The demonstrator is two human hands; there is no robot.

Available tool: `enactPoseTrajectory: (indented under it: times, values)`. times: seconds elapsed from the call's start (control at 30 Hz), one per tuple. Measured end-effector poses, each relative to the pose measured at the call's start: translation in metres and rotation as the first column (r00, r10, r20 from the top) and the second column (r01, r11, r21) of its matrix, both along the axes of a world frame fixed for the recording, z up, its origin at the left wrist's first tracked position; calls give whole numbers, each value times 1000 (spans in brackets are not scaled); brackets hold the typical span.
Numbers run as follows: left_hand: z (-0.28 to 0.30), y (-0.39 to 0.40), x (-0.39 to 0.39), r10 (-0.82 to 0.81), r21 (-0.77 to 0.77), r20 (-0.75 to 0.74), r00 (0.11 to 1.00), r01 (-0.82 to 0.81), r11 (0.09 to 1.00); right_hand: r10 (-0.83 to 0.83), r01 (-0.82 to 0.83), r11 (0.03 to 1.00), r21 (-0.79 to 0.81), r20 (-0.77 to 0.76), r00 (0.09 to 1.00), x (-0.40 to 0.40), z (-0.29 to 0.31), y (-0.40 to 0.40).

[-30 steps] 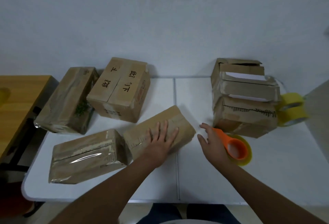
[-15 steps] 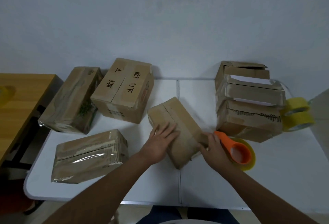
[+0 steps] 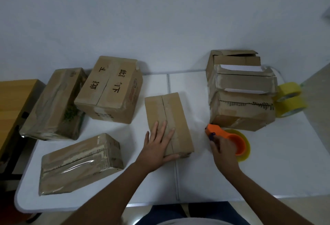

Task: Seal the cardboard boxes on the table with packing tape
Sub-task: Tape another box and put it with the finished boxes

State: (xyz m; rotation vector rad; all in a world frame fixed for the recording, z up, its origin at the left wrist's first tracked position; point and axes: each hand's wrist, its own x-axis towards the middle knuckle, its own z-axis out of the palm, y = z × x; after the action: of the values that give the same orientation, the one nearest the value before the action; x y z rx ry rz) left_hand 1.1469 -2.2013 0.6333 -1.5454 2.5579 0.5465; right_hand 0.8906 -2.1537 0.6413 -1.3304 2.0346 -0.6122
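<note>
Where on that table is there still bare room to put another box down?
The near right corner of the table, below the tape dispenser, is bare. So is the near edge between both forearms. The left half and the stacked boxes are crowded.

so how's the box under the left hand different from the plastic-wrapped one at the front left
The box under the left hand is bare cardboard with its centre seam open to view; the front-left box is covered in shiny clear tape or film. The first lies pointing away from the person, the second lies more crosswise. The left hand presses flat on the first; nothing touches the second. Both are brown, oblong cartons lying flat on the white table.
</note>
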Motion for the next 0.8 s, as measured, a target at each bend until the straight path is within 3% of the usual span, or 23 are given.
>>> enactPoseTrajectory:
  times: [0.1, 0.2, 0.37, 0.53, 0.73, 0.8]
  values:
    - [0, -17, 0, -53, -8, 27, 998, 53, 999, -77, 83, 996, 32, -161, 984, -18, -12, 1]
    - [7, -28, -4, -65, -36, 62, 996, 67, 997, -50, 78, 993, 89, -285, 957, -25, -22, -1]
    - [11, -20, -3, -120, -178, -140, 983, 94, 979, 17, 52, 968, 247, -272, 962, -35, -21, -10]
    - [-5, -9, 8, -110, -113, -68, 992, 101, 988, 164, -31, 916, 399, -303, 939, -42, -25, -10]
    - [-10, -6, 8, -140, -140, -35, 990, 134, 981, 142, -12, 917, 399, -298, 944, -40, -24, -10]
    - [-10, -5, 8, -139, -154, -41, 989, 131, 979, 243, -88, 900, 426, -326, 914, -40, -14, -11]
